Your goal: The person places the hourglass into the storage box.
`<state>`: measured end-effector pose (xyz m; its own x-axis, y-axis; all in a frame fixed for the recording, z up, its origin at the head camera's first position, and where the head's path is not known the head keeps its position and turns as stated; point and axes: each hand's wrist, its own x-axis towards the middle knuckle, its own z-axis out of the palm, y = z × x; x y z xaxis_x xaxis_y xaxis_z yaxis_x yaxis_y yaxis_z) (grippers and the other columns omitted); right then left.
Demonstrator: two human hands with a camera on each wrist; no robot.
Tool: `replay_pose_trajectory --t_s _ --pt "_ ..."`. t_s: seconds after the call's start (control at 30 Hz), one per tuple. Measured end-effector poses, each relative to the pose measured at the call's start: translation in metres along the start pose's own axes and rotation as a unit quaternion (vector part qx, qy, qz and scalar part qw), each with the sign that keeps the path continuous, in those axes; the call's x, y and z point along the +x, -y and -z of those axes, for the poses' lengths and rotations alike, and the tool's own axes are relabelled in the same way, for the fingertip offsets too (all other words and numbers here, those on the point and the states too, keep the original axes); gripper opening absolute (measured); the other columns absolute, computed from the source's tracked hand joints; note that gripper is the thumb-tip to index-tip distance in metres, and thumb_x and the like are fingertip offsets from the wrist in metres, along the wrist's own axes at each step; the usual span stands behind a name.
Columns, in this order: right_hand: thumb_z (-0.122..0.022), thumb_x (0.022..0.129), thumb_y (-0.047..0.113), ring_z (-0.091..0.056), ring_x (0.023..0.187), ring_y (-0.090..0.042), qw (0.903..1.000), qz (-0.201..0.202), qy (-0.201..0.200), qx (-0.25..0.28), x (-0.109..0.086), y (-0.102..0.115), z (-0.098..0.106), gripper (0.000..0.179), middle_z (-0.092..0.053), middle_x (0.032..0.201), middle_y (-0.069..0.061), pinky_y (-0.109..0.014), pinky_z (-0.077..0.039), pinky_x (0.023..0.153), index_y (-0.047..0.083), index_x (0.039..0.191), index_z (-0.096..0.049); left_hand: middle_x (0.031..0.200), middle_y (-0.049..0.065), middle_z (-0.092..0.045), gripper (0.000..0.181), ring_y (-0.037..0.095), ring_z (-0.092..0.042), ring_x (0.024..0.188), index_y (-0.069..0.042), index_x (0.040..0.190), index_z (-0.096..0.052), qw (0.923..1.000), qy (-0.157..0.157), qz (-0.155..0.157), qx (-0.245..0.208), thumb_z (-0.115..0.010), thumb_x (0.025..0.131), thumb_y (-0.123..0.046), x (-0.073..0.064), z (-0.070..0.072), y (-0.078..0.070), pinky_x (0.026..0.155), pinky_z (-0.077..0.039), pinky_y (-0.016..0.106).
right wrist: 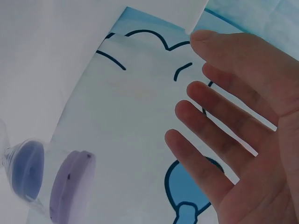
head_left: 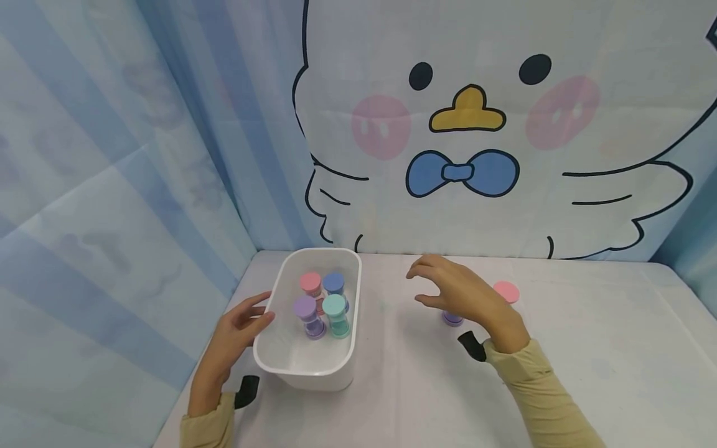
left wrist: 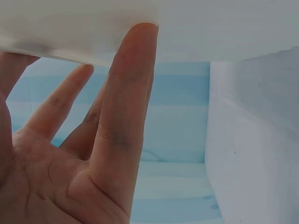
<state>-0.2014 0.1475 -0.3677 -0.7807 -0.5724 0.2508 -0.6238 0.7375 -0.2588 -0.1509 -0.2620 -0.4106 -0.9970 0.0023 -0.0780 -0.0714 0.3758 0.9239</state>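
A white bin (head_left: 302, 361) holds a pink sand timer (head_left: 310, 282), a blue one (head_left: 334, 282), a purple one (head_left: 306, 308) and a teal one (head_left: 335, 305), all upright. My left hand (head_left: 238, 330) is at the bin's left rim. In the left wrist view its extended fingers (left wrist: 124, 93) touch the white wall. To the right of the bin, my right hand (head_left: 459, 292) hovers over the table with fingers spread and nothing held. Partly hidden beneath it is another purple sand timer (head_left: 453, 319), whose clear bulb and purple cap (right wrist: 72, 186) show in the right wrist view.
A pink round cap (head_left: 506, 291) shows behind my right wrist. The white-covered table (head_left: 616, 354) meets a hanging cloth (head_left: 459, 224) with a cartoon face at the back, and a blue striped curtain (head_left: 112, 249) hangs along the left.
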Motion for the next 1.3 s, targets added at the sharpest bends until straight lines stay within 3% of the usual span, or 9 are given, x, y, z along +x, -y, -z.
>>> replay_pose_trajectory --t_s 0.37,0.7,1.3 --pt "-0.08 0.084 0.017 -0.06 0.114 -0.025 0.9994 -0.031 0.008 0.012 -0.015 -0.019 -0.002 0.036 -0.062 0.124 -0.005 -0.045 -0.053 0.094 0.011 0.117 -0.068 0.132 0.018 -0.059 0.055 0.019 -0.067 0.101 -0.019 0.145 -0.05 0.9999 -0.004 -0.006 0.009 -0.067 0.095 -0.036 0.001 0.0 0.005 0.077 -0.059 0.035" --pt "-0.079 0.085 0.02 -0.055 0.122 -0.029 0.998 -0.056 0.024 0.017 -0.026 -0.031 -0.005 0.037 -0.063 0.127 -0.009 -0.05 -0.049 0.1 0.008 0.118 -0.067 0.134 0.018 -0.058 0.055 0.027 -0.066 0.107 -0.019 0.146 -0.049 1.0 -0.003 0.0 0.003 -0.066 0.096 -0.034 0.001 -0.001 0.002 0.076 -0.058 0.032" --pt "-0.076 0.084 0.007 -0.058 0.116 -0.033 0.9978 -0.057 0.018 0.03 -0.036 -0.041 -0.009 0.029 -0.065 0.119 -0.012 -0.051 -0.05 0.097 0.005 0.111 -0.069 0.131 0.018 -0.06 0.056 0.024 -0.067 0.103 -0.02 0.145 -0.05 0.9997 -0.009 -0.002 0.022 -0.066 0.095 -0.039 0.003 -0.001 0.008 0.075 -0.058 0.032"
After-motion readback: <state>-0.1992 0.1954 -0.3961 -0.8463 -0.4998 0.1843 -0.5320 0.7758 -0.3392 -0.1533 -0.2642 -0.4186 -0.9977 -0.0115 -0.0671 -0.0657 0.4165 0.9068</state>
